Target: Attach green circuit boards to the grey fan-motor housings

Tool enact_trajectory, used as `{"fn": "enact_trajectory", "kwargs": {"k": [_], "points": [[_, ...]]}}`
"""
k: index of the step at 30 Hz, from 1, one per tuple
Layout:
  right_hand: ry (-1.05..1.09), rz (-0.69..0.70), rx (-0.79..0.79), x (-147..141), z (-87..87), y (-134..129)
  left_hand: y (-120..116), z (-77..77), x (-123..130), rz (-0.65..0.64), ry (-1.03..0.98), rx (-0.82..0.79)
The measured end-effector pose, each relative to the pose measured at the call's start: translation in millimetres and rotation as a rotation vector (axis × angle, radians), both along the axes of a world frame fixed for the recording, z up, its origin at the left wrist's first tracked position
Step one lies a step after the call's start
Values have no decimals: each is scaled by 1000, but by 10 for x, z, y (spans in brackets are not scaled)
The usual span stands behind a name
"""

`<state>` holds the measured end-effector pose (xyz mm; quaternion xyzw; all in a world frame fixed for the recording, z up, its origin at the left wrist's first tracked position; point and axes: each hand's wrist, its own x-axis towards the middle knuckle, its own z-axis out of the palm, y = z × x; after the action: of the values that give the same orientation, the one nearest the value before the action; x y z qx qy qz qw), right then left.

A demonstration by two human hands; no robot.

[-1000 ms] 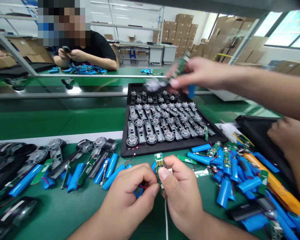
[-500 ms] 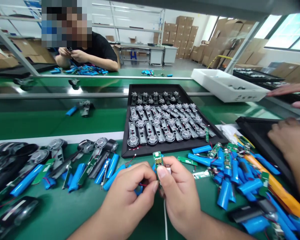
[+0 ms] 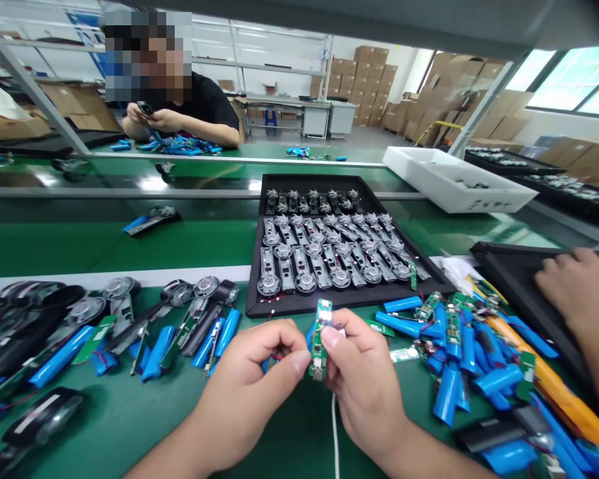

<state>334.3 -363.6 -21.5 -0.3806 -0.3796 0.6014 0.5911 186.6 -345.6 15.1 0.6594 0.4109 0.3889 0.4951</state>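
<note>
We now have the board (image 3: 317,349) turned over between our fingers: its lit digits no longer face us, and its chips and port (image 3: 318,370) do, the port end pointing down towards us. That leaves the part side open to our view and the digits hidden from it.

Our right hand (image 3: 367,369) clamps the board, thumb across its right edge. Our left hand (image 3: 252,386) has thumb and forefinger drawn in close at its left edge; we cannot tell what, if anything, they pinch. The cable (image 3: 335,426) hangs below our right fingers, and we cannot tell whether it joins the board.

Beyond our fingertips lies the tray (image 3: 299,307) with its rows of housings (image 3: 300,266). Blue cells (image 3: 446,392) lie heaped right of our fingers, and fans (image 3: 87,309) to their left. Farther right, a co-worker's hand (image 3: 572,286) is over another tray (image 3: 509,256).
</note>
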Motion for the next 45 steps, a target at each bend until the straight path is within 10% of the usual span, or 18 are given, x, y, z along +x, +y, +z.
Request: {"fn": "enact_trajectory", "kwargs": {"k": [45], "points": [[60,-2,-84,-39,-4,-29,-21,-45,-23,-44,97,81]]}}
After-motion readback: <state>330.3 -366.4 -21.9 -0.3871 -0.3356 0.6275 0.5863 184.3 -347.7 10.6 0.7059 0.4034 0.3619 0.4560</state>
